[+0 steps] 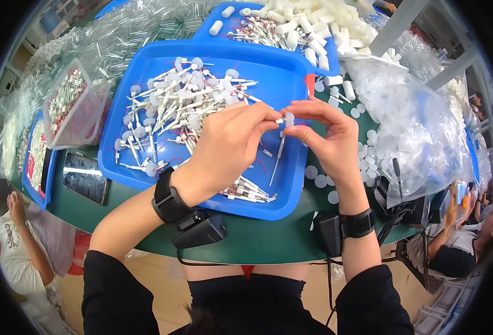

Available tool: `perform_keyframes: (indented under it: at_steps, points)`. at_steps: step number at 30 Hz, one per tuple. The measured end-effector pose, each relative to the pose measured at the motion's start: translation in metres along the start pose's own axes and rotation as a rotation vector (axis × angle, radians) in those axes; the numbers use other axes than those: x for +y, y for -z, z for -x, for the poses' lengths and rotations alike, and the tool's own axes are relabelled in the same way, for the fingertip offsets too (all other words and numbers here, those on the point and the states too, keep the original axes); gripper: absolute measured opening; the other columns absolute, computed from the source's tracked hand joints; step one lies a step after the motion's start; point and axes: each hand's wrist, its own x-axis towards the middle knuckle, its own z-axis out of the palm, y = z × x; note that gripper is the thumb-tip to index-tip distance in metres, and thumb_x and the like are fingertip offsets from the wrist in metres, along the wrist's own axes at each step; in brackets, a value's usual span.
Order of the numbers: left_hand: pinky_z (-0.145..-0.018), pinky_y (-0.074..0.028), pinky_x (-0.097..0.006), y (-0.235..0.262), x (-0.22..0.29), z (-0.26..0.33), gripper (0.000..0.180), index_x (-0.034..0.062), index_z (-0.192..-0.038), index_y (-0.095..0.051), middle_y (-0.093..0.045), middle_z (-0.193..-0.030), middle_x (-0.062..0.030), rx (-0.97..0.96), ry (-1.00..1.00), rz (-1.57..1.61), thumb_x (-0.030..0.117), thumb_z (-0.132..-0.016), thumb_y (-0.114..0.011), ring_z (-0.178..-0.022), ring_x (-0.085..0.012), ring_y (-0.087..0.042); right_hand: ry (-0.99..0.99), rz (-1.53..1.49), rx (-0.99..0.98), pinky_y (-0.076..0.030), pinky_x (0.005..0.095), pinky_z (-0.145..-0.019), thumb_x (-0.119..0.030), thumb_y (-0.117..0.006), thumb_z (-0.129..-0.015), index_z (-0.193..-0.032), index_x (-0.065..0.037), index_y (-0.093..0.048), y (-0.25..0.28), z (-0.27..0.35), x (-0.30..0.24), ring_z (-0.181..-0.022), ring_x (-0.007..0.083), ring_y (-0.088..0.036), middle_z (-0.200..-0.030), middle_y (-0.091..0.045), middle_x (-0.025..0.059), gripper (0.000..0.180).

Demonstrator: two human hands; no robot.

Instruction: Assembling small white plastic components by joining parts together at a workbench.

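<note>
Both my hands meet over the right part of a blue tray (268,67). My left hand (224,142) is closed, its thumb and fingertips pinching a small white stick-like part (280,120) that is mostly hidden. A translucent white disc (290,119) is pinched on edge between the thumb and fingers of my right hand (334,139). Disc and stick end touch or nearly touch; I cannot tell if they are joined. In the tray lies a heap of white sticks with discs (165,92) and thin red threads. Plain white sticks (249,190) lie near its front edge.
Loose discs (363,159) lie right of the tray, beside a clear plastic bag (402,123). Another blue tray (218,42) holds white cylinders (316,44). At left are a clear bin (70,106) of small parts and a phone (84,177). Cables hang at the table's front edge.
</note>
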Motion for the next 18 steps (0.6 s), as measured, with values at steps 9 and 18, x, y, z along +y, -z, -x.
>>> perform_keyframes:
  at_steps: [9, 18]
  points:
    - [-0.059, -0.05, -0.029, 0.0014, 0.0022, 0.0023, 0.013, 0.0002, -0.089, -0.065, -0.066, -0.078, -0.012, 0.017, -0.055, -0.005, -0.007, -0.081, -0.058, -0.067, -0.0221, -0.066, 0.031, -0.091, -0.053, -0.036, 0.0394, -0.107, -0.002, -0.075, -0.073, -0.09, 0.001, -0.069, -0.004, 0.0015, 0.0021, -0.081, 0.0137, -0.066, -0.088, -0.071, 0.0067, 0.018]
    - [-0.06, -0.05, -0.031, 0.004, 0.0059, 0.0029, 0.017, 0.0008, -0.089, -0.065, -0.065, -0.077, -0.0118, 0.005, -0.158, -0.136, -0.01, -0.077, -0.06, -0.069, -0.0257, -0.064, 0.09, -0.049, -0.062, -0.038, 0.0374, -0.105, -0.002, -0.075, -0.073, -0.091, 0.002, -0.069, -0.0061, 0.0041, 0.0028, -0.081, 0.0137, -0.067, -0.089, -0.071, 0.0083, 0.019]
